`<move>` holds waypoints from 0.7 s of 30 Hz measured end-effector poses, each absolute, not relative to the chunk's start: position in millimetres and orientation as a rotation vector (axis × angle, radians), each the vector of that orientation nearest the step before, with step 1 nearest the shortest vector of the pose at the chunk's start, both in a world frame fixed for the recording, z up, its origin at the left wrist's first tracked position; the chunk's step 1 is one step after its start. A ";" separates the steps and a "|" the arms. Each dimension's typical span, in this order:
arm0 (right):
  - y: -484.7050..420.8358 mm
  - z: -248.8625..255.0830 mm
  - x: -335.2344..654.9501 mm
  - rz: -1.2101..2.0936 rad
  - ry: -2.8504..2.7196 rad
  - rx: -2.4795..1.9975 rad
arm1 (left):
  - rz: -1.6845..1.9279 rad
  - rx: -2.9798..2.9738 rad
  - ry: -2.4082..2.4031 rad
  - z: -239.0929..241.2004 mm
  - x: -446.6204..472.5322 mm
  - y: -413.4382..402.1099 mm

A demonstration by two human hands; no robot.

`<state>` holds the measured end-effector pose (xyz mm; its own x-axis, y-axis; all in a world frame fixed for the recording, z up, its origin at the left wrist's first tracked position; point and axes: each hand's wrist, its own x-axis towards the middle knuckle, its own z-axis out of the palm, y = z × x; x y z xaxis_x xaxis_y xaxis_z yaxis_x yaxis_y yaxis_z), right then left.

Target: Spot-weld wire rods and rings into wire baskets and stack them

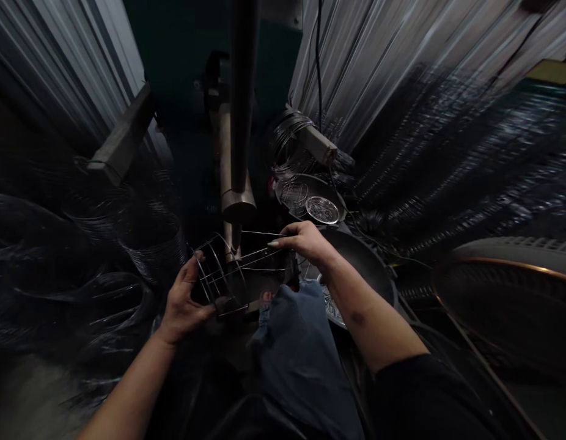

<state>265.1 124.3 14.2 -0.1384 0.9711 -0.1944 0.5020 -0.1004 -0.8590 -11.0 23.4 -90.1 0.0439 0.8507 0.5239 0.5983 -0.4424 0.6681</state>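
A round wire frame (232, 269) of thin metal rods sits under the tip of a vertical machine column (237, 153). My left hand (184, 302) grips the frame's near left rim, fingers curled round the wires. My right hand (301, 241) pinches the frame's far right wires from above. My knee in blue jeans (296, 342) is just below the frame.
Stacks of wire rings (448, 171) fill the right side. Small round wire discs (322, 209) lie in a dark pan behind my right hand. Dark coils of wire (104, 269) pile on the left. A large round drum (507, 287) stands at the right. Corrugated metal walls (379, 55) rise behind.
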 end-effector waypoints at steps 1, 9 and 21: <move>125.7 14.4 264.6 1.175 -1.661 -1.618 | 1.353 2.035 1.465 -91.1 -11.6 24.8; 132.9 17.0 263.3 1.125 -1.719 -1.621 | 1.375 1.971 1.426 -94.6 -12.2 33.8; 137.7 24.1 263.0 1.061 -1.749 -1.610 | 1.412 1.903 1.361 -92.1 -11.0 40.4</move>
